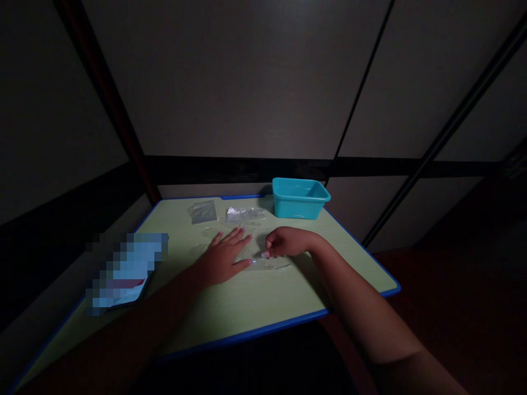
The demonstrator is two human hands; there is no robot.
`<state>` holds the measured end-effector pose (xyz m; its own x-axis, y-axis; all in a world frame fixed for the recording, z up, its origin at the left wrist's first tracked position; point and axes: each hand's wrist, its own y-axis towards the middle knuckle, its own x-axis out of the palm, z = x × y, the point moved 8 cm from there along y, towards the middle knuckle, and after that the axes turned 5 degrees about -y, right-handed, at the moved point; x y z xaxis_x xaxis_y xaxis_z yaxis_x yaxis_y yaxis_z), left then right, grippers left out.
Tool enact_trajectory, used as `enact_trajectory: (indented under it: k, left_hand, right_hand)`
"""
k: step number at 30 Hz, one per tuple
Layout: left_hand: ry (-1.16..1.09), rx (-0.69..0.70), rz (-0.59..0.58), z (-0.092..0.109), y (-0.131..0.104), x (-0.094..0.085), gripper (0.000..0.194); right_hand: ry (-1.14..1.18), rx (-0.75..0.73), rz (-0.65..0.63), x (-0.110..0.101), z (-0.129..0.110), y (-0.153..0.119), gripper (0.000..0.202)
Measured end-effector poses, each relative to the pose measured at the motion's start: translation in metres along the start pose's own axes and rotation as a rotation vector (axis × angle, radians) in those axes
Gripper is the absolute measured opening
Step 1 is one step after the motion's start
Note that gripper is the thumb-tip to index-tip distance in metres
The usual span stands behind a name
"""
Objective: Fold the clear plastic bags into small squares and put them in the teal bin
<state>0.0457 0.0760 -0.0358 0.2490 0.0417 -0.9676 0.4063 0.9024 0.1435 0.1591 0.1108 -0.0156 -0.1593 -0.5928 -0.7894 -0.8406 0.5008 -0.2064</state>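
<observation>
A clear plastic bag (269, 265) lies flat on the pale green table, its outline faint in the dim light. My left hand (224, 258) rests palm down on it with the fingers spread. To the right, my right hand (288, 242) is closed, thumb and fingertips pinched together at the bag's right part. A small pale bit shows at those fingertips; it looks like plastic, but its kind is unclear. Beyond my left hand lie a crumpled clear plastic bag (245, 214) and a flat, folded greyish plastic bag (204, 212).
A turquoise plastic basket (300, 208) stands at the table's back right. On the left side lies a tablet-like device (129, 274), its screen blurred out. The table (247, 307) has a blue edge, and a panelled wall (242, 82) rises behind it.
</observation>
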Motion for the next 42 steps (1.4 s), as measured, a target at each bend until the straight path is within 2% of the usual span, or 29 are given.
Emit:
enact_trajectory:
  k: [2, 5, 8, 11, 18, 27, 32, 34, 36, 39, 42]
  left_hand:
    - [-0.016, 0.007, 0.058, 0.001, 0.000, -0.007, 0.056]
    - [-0.039, 0.006, 0.123, -0.002, 0.000, -0.015, 0.051]
    - [-0.060, 0.001, 0.060, -0.007, 0.001, -0.008, 0.055]
    - [-0.076, -0.002, -0.028, -0.009, 0.001, 0.001, 0.058]
    - [-0.091, 0.054, -0.113, -0.005, 0.001, 0.006, 0.051]
    - [-0.052, 0.044, -0.127, -0.007, 0.001, 0.005, 0.050]
    - [-0.061, 0.052, -0.083, -0.007, 0.000, 0.003, 0.050]
    - [-0.048, 0.046, -0.054, -0.006, -0.001, 0.001, 0.049]
    - [-0.028, 0.023, -0.024, -0.007, -0.001, -0.003, 0.048]
    - [0.009, -0.037, 0.039, -0.012, -0.001, -0.010, 0.046]
    - [0.060, -0.150, 0.111, -0.024, -0.002, -0.018, 0.045]
  right_hand:
    - [0.164, -0.060, 0.068, -0.003, -0.006, 0.001, 0.024]
    - [0.472, -0.126, -0.016, 0.004, -0.014, 0.002, 0.030]
    - [0.685, -0.187, -0.118, 0.011, -0.022, 0.003, 0.033]
    - [0.772, -0.187, -0.186, 0.018, -0.021, 0.005, 0.034]
    - [0.668, 0.023, -0.345, 0.037, 0.004, 0.008, 0.035]
    - [0.516, 0.223, -0.377, 0.031, 0.023, -0.003, 0.044]
    - [0.417, 0.294, -0.436, 0.030, 0.026, -0.012, 0.052]
    - [0.414, 0.279, -0.371, 0.024, 0.025, -0.012, 0.050]
    - [0.441, 0.229, -0.234, 0.013, 0.024, -0.007, 0.044]
    - [0.443, 0.117, 0.075, -0.010, 0.025, 0.002, 0.032]
    - [0.253, 0.117, 0.396, -0.033, 0.036, 0.005, 0.026]
